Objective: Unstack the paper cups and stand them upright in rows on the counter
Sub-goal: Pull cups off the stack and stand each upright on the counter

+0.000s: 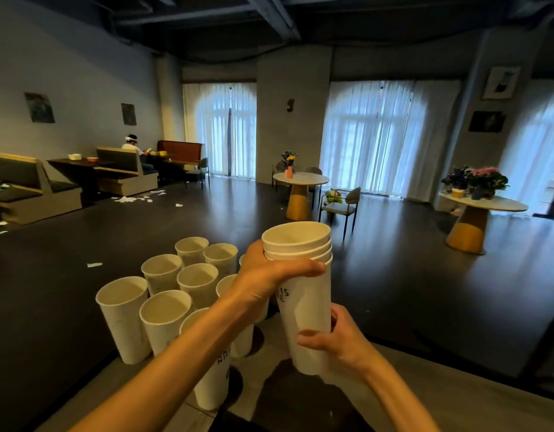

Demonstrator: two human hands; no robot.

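Dim café room is stretching out ahead of me, curtained arched windows glowing at the back, round tables with flowers off to the right, and the grey counter (403, 363) is running under my arms at the bottom. I'm holding the nested stack of cups (303, 294) up above that counter, near the middle of my view. Its long axis is standing close to vertical, leaning slightly, open mouths pointing up and away from me, narrow base pointing down. I'm counting three rims at the top; how many cups are nested deeper I can't tell. My left hand (269, 275) is clamping around the stack just under the rims, fingers wrapping the front and covering part of the black lettering on the wall. My right hand (335, 335) is gripping the lower part of the outer cup, fingers curling round it.

To the left, the standing cups (163, 307) are sitting upright in rows on the counter, mouths up. My left forearm is crossing over several of them, hiding most of the nearer ones and cutting off the right end of the rows, so I can't give a full count. The bottom edge is cropping both my forearms.
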